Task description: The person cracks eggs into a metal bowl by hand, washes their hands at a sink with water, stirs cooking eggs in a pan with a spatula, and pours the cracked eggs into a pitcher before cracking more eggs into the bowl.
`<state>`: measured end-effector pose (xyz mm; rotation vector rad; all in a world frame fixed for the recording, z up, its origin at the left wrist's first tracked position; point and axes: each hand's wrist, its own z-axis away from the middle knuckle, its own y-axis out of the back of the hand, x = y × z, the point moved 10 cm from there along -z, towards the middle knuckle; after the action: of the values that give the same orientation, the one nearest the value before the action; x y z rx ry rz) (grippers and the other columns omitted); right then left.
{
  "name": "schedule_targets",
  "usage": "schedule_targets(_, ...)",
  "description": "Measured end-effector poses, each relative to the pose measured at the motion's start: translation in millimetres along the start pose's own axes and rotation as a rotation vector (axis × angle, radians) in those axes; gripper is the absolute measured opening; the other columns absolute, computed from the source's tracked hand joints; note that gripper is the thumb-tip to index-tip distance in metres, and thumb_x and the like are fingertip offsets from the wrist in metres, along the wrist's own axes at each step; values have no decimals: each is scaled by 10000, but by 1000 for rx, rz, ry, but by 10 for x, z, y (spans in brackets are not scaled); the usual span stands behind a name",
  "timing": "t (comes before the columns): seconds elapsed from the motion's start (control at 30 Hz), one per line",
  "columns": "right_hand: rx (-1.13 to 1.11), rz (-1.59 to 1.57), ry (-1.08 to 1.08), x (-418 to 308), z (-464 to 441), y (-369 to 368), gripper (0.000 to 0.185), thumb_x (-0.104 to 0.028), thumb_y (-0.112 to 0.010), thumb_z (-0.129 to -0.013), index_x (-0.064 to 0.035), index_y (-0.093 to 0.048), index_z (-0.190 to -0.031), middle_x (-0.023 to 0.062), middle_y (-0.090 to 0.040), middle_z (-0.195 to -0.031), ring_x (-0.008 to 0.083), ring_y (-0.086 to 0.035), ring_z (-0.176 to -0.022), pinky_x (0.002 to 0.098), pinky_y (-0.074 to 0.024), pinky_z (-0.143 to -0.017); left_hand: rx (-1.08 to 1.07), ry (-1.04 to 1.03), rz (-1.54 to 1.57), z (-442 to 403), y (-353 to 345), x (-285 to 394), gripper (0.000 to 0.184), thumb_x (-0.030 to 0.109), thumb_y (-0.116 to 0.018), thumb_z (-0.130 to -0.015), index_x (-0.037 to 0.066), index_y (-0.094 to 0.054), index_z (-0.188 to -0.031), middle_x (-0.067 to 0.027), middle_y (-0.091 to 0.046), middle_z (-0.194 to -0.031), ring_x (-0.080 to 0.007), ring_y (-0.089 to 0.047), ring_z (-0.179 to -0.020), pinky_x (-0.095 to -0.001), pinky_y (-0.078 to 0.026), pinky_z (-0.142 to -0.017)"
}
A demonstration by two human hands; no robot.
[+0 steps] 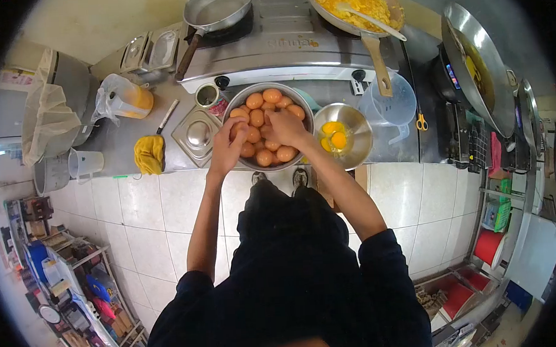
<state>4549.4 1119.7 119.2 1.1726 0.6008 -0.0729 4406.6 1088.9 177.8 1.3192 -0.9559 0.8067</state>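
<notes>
A round metal bowl (306, 100) full of brown eggs (257, 118) stands on the counter before me. Both my hands reach into it. On its left side, my left hand (229, 146) has its fingers curled over an egg. My right hand (284, 128) is over the middle, fingers bent down among the eggs; what they hold, if anything, is hidden. Close by on the right sits a smaller steel bowl (361, 126) with several cracked eggs, their yolks (335, 133) whole.
Behind is a gas stove (272, 61) with an empty pan (219, 7) and a pan of scrambled egg (354, 3). A clear jug (388, 102), scissors (421, 122) and a wok (479, 56) are right. A lidded steel tray (197, 137) and yellow cloth (149, 155) lie left.
</notes>
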Motion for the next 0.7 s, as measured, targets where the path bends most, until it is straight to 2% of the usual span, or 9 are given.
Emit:
schedule_targets(0.17, 182, -106, 16, 51, 141, 188, 549, -337, -746, -750, -22, -579, -1168, 202, -677, -1041, 371, -642, -1016, 445, -519, -881, -49, 0, -43, -83, -124, 86, 237, 171, -577, -902, 32, -627, -1087, -170, -667, -960, -305, -651, -911, -372, -490, -835)
schedule_targets(0.23, 316, -495, 24, 185, 302, 489, 467, -308, -716, -780, -53, -619, -1159, 214, -671, -1028, 354, -660, -941, 413, -535, -833, -63, -145, -131, -135, -213, 321, 218, 163, -599, -872, 45, -641, -1050, -173, -667, -993, -334, -652, -937, -382, -499, -840)
schedule_targets(0.27, 386, -702, -52, 345, 460, 588, 355, -262, -634, -866, -80, -643, -1170, 175, -680, -991, 303, -674, -896, 372, -542, -802, -70, -143, -124, -169, -280, 350, 218, 163, -599, -872, 45, -641, -1050, -173, -667, -993, -334, -652, -937, -382, -499, -840)
schedule_targets(0.33, 408, -1304, -180, 651, 775, 648, 307, -196, -544, -934, -74, -630, -1202, 119, -671, -980, 238, -667, -911, 336, -546, -803, -154, -340, -485, -219, -620, 554, 238, 171, -611, -849, 66, -628, -1062, -158, -637, -1072, -366, -614, -1001, -422, -506, -849)
schedule_targets(0.4, 537, -1471, -149, 809, 1169, 875, 286, -131, -483, -971, -64, -604, -1222, 99, -643, -1035, 211, -656, -932, 328, -546, -825, -236, -393, -564, -300, -943, 512, 289, 173, -624, -834, 64, -597, -1100, -150, -598, -1111, -359, -582, -1044, -441, -496, -858)
schedule_targets(0.5, 661, -1580, -170, 1003, 1780, 920, 357, -107, -463, -978, -52, -492, -1330, 135, -607, -1186, 223, -620, -1016, 336, -498, -915, -331, -496, -602, -311, -1325, 259, 360, 171, -618, -847, 51, -519, -1171, -154, -505, -1219, -362, -509, -1144, -469, -458, -903)
schedule_targets(0.57, 764, -1515, -213, 1053, 2195, 915, 360, -130, -495, -982, -47, -473, -1331, 134, -606, -1167, 217, -633, -983, 326, -514, -897, -194, -526, -770, -280, -1337, 128, 373, 179, -600, -865, 64, -513, -1209, -144, -523, -1211, -328, -525, -1101, -440, -455, -887)
schedule_targets(0.63, 863, -1448, -245, 1107, 2566, 884, 373, -153, -528, -985, -41, -454, -1333, 133, -605, -1148, 210, -646, -950, 315, -530, -879, -260, -490, -737, -251, -1403, 102, 382, 164, -575, -887, 48, -498, -1243, -132, -502, -1211, -320, -501, -1096, -415, -435, -912)
schedule_targets(0.7, 906, -1518, -333, 1242, 2885, 727, 415, -158, -584, -967, -54, -437, -1341, 135, -605, -1148, 175, -630, -932, 290, -525, -840, -80, -520, -973, -284, -1376, 151, 432, 184, -580, -891, 49, -480, -1290, -120, -501, -1184, -306, -489, -1086, -405, -429, -913)
